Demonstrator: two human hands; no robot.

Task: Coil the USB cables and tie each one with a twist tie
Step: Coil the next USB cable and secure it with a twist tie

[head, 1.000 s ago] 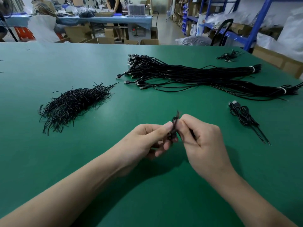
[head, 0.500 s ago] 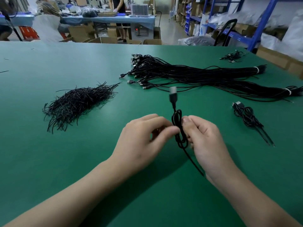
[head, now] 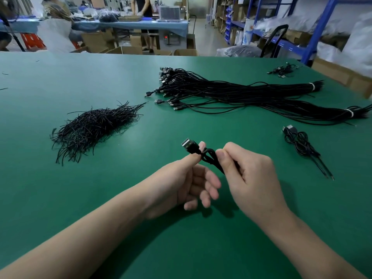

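Note:
Above the green table (head: 141, 198) I hold a black USB cable (head: 209, 157) folded into a small coil. My left hand (head: 187, 178) pinches it just behind the USB plug (head: 189, 145), which points up and left. My right hand (head: 247, 176) grips the coil's other side, and its fingers hide the rest of the cable. A pile of black twist ties (head: 94, 129) lies to the left. Two long bundles of uncoiled cables (head: 231, 93) stretch across the far middle. One coiled cable (head: 300, 143) lies at the right.
A few more small cables (head: 283, 69) sit at the far right corner. Cardboard boxes (head: 342, 75) line the right edge below blue shelving (head: 320, 27). Beyond the far edge, people work at another table (head: 130, 23).
The coil has turned in my hands: the plug that stood upright half a second ago now tilts up and left. My left thumb and finger have shifted close behind the plug.

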